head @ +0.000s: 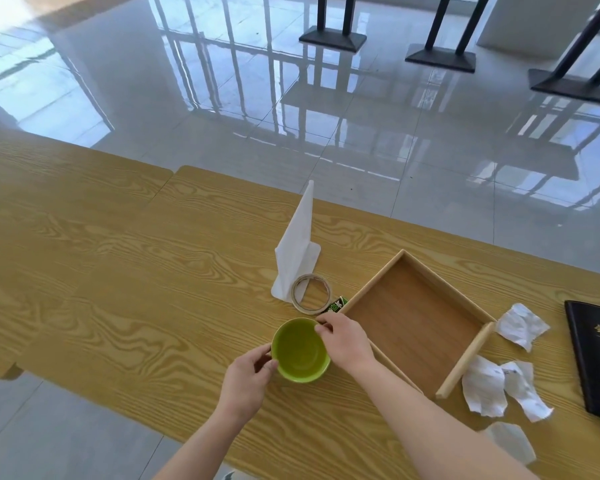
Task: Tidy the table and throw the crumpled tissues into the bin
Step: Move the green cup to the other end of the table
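Currently both grips hold the green bowl [300, 351], just left of the wooden tray [413, 320]. The left grip [248, 372] clasps the bowl's side away from the tray. The right grip [343, 337] pinches the rim on the tray's side, and its forearm crosses the tray's near-left edge. The crumpled tissues [484, 386] lie loose on the worktop [118, 254] right of the tray, well apart from either grip and held by neither. A green packet [338, 304] lies against the tray's left corner. A tape roll [310, 293] and a folded white napkin [297, 251] sit just left of it. A black folder [596, 362] lies right of the tray, past the tissues.
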A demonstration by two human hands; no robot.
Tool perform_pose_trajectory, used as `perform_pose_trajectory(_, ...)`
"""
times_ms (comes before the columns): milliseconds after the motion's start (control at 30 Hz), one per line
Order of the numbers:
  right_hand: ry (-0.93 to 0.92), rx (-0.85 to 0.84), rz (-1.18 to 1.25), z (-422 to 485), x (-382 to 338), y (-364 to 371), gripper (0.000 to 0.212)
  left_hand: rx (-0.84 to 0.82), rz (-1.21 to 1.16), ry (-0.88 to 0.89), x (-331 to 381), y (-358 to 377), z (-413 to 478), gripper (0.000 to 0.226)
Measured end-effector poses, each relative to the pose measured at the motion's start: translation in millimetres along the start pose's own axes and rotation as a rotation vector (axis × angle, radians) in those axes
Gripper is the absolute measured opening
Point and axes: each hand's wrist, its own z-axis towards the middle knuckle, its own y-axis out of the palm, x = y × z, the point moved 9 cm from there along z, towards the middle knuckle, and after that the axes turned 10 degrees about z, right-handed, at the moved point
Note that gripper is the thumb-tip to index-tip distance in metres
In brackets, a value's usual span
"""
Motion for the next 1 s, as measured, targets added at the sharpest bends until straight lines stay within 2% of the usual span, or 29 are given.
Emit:
perform_pose_trajectory(133,0.023,0.014,0.05,-11.8,11.1,-4.6,0.035,-0.008,-0.031,-0.023,-7.8,-0.5,-5.2,0.043)
perform_pose_trajectory(267,0.088,0.032,0.129,-23.8,28.2,-2.4,0.031,0.025,0.015,-0.002,-7.7,-1.9,-10.5,0.055)
perform_pose_trajectory(433,0.107,0.038,0.18,-27.6,29.8,5.5,0.03,0.115,0.082,0.021,-2.0,-6.0,-15.7,0.044)
perform_pose_trajectory(567,0.083,0.086,0.202,-20.2,21.5,5.2,0.029,0.147,0.007,-0.053,-11.5,-9.6,-20.3,0.038)
perform_pose_trajectory(767,0.129,0.126,0.448,-21.8,25.0,13.0,0.029,0.13,-0.134,-0.106,-21.3,-4.1,-21.9,0.035)
perform_pose_trajectory(1000,0.323,0.256,0.552,-61.2,34.9,35.8,0.038,0.177,0.408,0.194,-33.1,-73.2,24.8,0.032)
